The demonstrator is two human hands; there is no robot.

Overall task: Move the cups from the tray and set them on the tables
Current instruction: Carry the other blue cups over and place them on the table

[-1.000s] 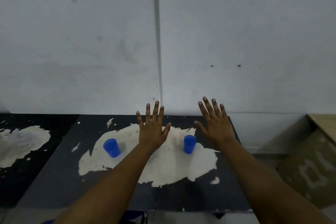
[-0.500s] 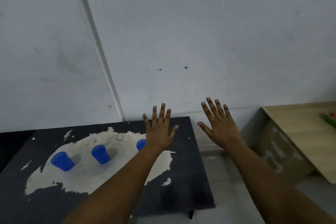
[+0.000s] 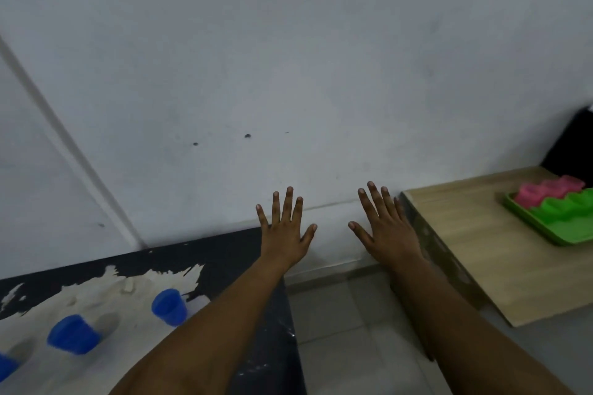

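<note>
Here left hand [image 3: 284,231] and right hand [image 3: 386,228] hang spread, holding nothing; blue cups [image 3: 169,306] on black table [image 3: 224,256].

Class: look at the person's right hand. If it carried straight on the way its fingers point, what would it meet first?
Probably the white wall. The right hand is open, fingers aimed up and forward, with nothing visible between. The wooden table lies just to its right; depth is hard to judge.
</note>
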